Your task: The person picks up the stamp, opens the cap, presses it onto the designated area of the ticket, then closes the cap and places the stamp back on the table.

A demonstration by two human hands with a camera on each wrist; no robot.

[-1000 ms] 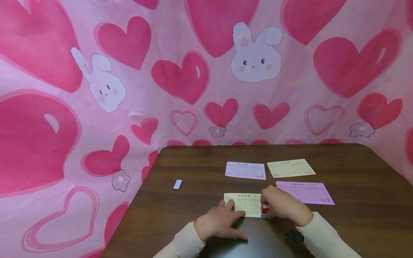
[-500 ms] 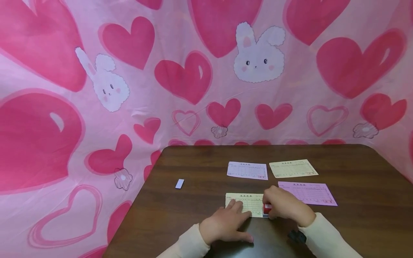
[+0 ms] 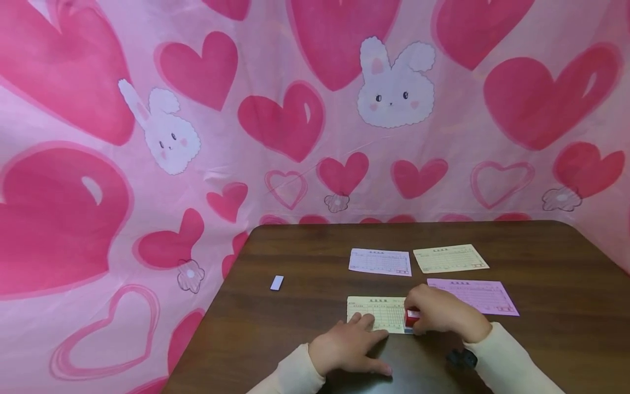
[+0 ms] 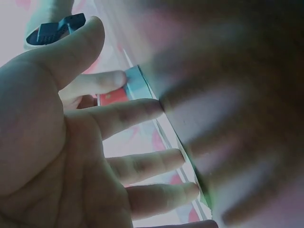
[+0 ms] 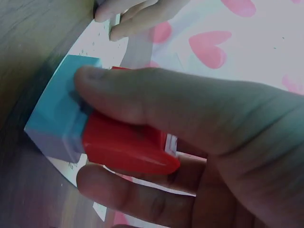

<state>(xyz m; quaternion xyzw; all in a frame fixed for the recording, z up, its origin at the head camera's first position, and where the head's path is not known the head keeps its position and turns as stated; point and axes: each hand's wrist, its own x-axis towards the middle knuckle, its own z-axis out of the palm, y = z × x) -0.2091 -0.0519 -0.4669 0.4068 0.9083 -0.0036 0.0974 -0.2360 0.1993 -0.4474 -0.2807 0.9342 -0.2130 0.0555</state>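
Observation:
A pale yellow printed slip (image 3: 379,312) lies flat near the front of the table. My left hand (image 3: 348,346) rests with spread, straight fingers on its lower left part; the left wrist view shows the fingertips touching the paper. My right hand (image 3: 445,313) grips a red and blue stamp (image 5: 126,145) between thumb and fingers. In the right wrist view its blue base (image 5: 61,107) stands on the slip. At the head view the stamp sits at the slip's right end, partly covered by the hand.
Behind are a lilac slip (image 3: 380,262), another yellow slip (image 3: 451,258) and a pink slip (image 3: 479,297), each with a red mark at its lower right. A small white rectangular piece (image 3: 277,283) lies at the left of the table (image 3: 236,339). A heart-patterned cloth (image 3: 285,120) hangs behind.
The whole scene shifts slightly rightward in the head view. The right hand keeps its grip on the stamp at the slip's right end, and the left hand stays on the paper.

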